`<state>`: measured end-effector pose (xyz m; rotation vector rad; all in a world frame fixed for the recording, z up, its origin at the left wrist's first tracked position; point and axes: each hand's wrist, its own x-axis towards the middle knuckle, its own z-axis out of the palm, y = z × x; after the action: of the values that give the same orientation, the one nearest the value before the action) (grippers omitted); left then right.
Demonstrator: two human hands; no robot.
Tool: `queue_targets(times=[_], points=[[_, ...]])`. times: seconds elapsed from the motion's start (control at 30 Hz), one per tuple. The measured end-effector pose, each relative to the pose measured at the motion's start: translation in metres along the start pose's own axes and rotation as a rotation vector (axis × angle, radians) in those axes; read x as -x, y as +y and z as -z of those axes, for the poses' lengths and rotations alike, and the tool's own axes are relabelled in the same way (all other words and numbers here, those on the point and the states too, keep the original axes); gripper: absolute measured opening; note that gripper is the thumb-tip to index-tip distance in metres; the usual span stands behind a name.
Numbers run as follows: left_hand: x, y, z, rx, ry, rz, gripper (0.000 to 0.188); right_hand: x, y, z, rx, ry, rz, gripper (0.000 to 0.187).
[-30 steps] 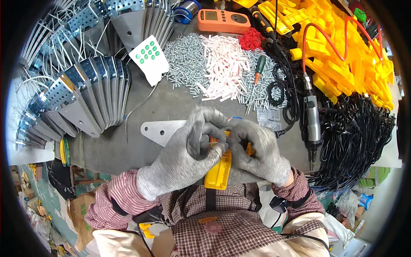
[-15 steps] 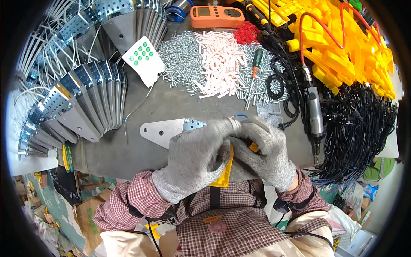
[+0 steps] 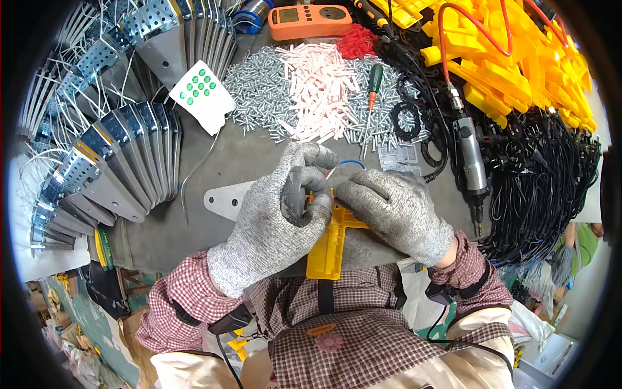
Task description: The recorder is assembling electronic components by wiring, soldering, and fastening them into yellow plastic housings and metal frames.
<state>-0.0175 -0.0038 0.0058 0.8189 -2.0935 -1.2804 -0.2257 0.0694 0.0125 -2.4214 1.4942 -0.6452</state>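
Note:
Both my hands wear grey knit gloves and meet over a yellow plastic part (image 3: 327, 249) near the table's front edge. My left hand (image 3: 275, 217) curls over its top left, fingers bent around it. My right hand (image 3: 392, 211) grips the part's upper right side. Thin red and blue wires (image 3: 343, 165) stick out from between my fingers. A flat grey metal plate (image 3: 223, 198) lies under my left hand, partly hidden by it.
Stacked perforated metal brackets (image 3: 107, 159) fan along the left. Behind my hands lie a pile of screws (image 3: 259, 81), pink tubes (image 3: 317, 87), a green-handled screwdriver (image 3: 374, 81) and an orange meter (image 3: 311, 19). An electric screwdriver (image 3: 470, 159), black cables (image 3: 541, 188) and yellow parts (image 3: 512, 61) fill the right.
My hands have shifted slightly on the yellow part, the left hand's fingers curling higher over its top. Wires now show above my fingers.

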Motion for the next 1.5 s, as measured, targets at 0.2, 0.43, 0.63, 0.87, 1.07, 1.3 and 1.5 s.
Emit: queue_targets(times=[0.2,0.43,0.63,0.87,1.07,1.3,1.5], points=[[0.01,-0.003,-0.005,-0.321,-0.005,-0.174,0.027,-0.01,0.004,-0.005,-0.52,-0.096,-0.347,0.032],[0.023,0.023,0.031,-0.75,-0.098,-0.152,0.032,0.001,0.012,-0.013,-0.596,-0.021,-0.398,0.019],[0.09,-0.028,0.116,-1.621,-0.275,-0.084,0.032,-0.04,0.05,0.052,-0.344,0.054,-0.387,0.067],[0.046,0.03,0.108,-0.904,0.051,-0.392,0.026,-0.125,0.129,0.051,-0.769,0.475,-0.614,0.038],[-0.005,0.009,0.064,0.049,-0.012,-0.238,0.01,-0.16,0.141,0.008,-1.836,0.846,-0.551,0.039],[-0.027,-0.005,0.027,-0.094,0.092,-0.274,0.012,-0.188,0.191,0.018,-1.911,0.828,-0.371,0.018],[-0.015,-0.029,0.027,0.221,0.115,-0.241,0.015,-0.14,0.149,0.043,-0.767,0.891,-0.324,0.018]])
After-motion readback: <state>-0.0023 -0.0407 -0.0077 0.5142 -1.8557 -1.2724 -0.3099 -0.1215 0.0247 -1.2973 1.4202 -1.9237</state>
